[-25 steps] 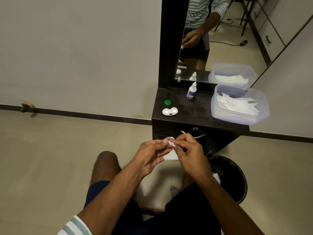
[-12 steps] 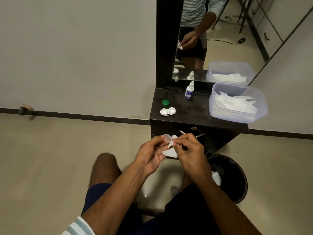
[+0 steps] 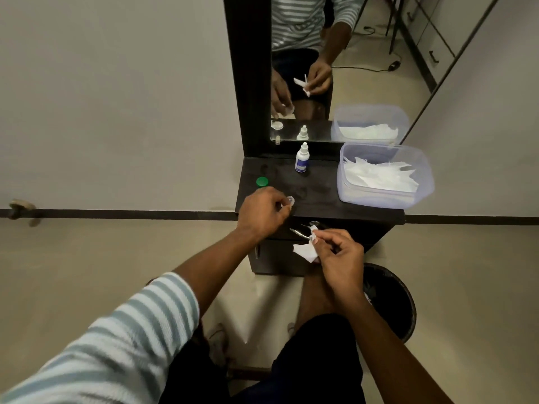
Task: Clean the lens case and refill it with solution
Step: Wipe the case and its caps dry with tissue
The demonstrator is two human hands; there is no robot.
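My left hand (image 3: 262, 212) is over the front left of the dark cabinet top (image 3: 320, 199). Its fingertips pinch a small white round cap (image 3: 290, 201) just above the surface. The lens case is hidden under this hand. A green cap (image 3: 262, 181) lies loose just behind the hand. The white solution bottle (image 3: 302, 161) with a blue label stands upright at the back by the mirror. My right hand (image 3: 338, 258) is lower, in front of the drawer, shut on a crumpled white tissue (image 3: 306, 251) with a twisted tip.
A clear plastic tub (image 3: 350, 196) of white tissues fills the right side of the top. A black waste bin (image 3: 404, 298) stands on the floor at the right, below my right hand. A metal drawer handle (image 3: 300, 233) sticks out from the cabinet front. The mirror (image 3: 364, 83) rises behind.
My hands have come apart. The left hand has reached forward onto the cabinet top with the white cap, covering the lens case. The right hand stays low with the tissue.
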